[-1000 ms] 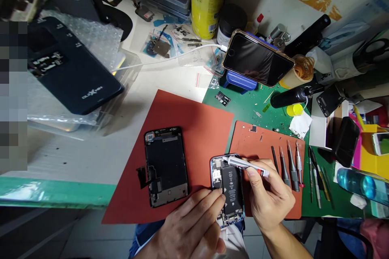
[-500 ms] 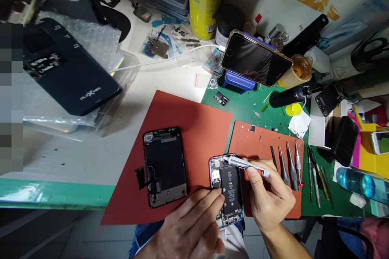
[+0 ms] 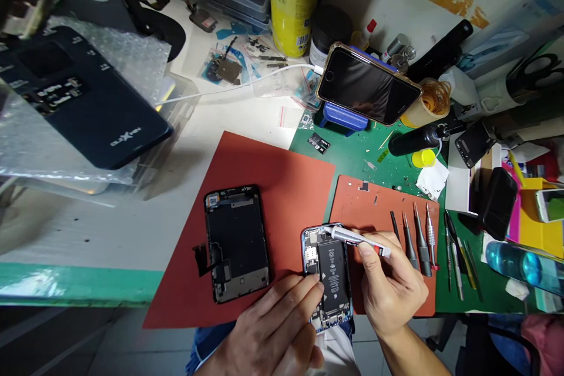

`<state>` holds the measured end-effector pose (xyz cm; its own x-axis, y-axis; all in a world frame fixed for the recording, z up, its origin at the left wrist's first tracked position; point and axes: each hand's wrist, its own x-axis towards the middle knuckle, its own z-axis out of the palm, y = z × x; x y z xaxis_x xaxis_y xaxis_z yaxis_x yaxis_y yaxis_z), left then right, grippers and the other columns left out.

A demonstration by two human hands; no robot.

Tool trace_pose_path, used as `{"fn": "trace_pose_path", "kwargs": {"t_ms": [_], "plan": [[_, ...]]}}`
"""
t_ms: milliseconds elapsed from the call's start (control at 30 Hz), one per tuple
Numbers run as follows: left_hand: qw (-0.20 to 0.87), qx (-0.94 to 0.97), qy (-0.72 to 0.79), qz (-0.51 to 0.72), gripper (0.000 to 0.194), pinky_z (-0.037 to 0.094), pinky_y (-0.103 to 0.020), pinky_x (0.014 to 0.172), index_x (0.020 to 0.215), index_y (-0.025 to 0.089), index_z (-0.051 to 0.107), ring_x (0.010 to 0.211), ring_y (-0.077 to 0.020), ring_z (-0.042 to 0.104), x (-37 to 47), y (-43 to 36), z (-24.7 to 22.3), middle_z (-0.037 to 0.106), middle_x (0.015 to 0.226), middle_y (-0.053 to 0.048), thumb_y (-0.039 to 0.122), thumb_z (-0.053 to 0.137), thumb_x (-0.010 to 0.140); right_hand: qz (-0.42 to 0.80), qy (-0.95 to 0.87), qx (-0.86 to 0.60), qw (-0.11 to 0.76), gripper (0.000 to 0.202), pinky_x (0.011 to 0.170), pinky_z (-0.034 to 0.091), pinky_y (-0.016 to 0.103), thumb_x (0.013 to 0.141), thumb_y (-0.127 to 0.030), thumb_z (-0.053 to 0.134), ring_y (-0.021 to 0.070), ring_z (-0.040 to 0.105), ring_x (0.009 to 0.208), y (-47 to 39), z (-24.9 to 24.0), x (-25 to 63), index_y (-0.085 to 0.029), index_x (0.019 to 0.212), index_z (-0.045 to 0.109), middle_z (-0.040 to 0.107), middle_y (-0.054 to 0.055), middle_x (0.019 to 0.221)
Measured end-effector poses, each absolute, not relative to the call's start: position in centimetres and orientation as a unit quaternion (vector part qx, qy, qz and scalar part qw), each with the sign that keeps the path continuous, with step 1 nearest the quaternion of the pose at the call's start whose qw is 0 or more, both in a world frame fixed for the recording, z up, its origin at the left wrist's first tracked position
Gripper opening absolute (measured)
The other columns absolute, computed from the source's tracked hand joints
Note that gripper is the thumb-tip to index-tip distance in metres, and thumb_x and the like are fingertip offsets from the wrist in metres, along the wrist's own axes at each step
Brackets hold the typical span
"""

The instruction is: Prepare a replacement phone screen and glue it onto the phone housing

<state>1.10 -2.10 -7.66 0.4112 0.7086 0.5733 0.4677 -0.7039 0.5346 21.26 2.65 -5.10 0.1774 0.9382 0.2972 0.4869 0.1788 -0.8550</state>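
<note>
An opened phone (image 3: 333, 270), its battery and inner boards bare, lies at the front edge of the red mat (image 3: 277, 188). My left hand (image 3: 282, 317) is closed at the phone's left edge, fingertips pressing near the battery. In my right hand (image 3: 392, 288) is a slim white-and-silver glue tube (image 3: 352, 236), pinched between thumb and fingers. Its narrow nozzle points left, over the phone's top end; I cannot tell whether it touches. Left of the phone, a detached phone screen (image 3: 238, 244) rests inner side up, with a flex cable at its left.
Several screwdrivers (image 3: 420, 241) lie on a smaller red mat (image 3: 356, 211), with tweezers (image 3: 453, 258) farther right. A phone leans on a blue stand (image 3: 343, 117) behind. A dark blue phone-shaped panel (image 3: 97, 100) sits on bubble wrap at left. A blue bottle (image 3: 520, 264) lies at right.
The whole view has shifted slightly to the left. Both hands, the tube and the opened phone keep nearly the same positions relative to each other.
</note>
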Motion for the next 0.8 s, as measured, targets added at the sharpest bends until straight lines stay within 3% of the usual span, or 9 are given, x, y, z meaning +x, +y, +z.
{"fn": "trace_pose_path", "kwargs": {"t_ms": [800], "plan": [[0.152,0.828,0.355,0.406,0.040,0.065,-0.045,0.105,0.090,0.016,0.062,0.126,-0.0292,0.076,1.06,-2.28,-7.82,0.083,0.111,-0.021,0.022,0.032,0.116,0.230,-0.586,-0.596,0.499,0.027,0.073,0.057,0.034,0.093,-0.001,0.074,0.0186,0.069,0.081,2.58,-5.36,21.45,-0.021,0.109,0.082,0.075,0.003,0.091]]}}
